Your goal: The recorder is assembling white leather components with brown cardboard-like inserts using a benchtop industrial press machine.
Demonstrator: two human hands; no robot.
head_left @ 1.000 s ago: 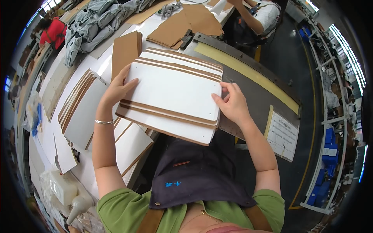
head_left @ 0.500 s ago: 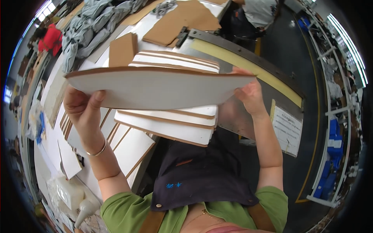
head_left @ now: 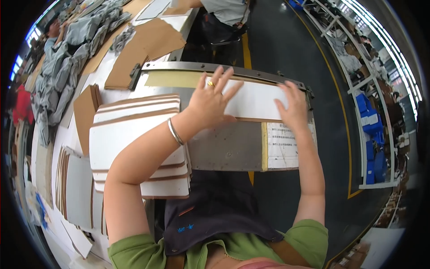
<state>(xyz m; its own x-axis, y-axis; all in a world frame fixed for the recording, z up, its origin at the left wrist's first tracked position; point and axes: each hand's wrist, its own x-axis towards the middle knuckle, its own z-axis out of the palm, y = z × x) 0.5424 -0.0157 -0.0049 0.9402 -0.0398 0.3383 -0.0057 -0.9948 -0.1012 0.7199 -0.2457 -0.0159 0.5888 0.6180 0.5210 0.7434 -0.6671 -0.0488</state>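
Left hand [head_left: 212, 102], right hand [head_left: 294, 106] at white board's [head_left: 256, 102] ends; bare metal [head_left: 226, 145] nearer.

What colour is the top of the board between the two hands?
The board is white on top, seen best in the head view.

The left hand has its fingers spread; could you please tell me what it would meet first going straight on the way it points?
Probably the metal bar beyond the white board; the left hand overlaps it in this view, though whether they touch is unclear.
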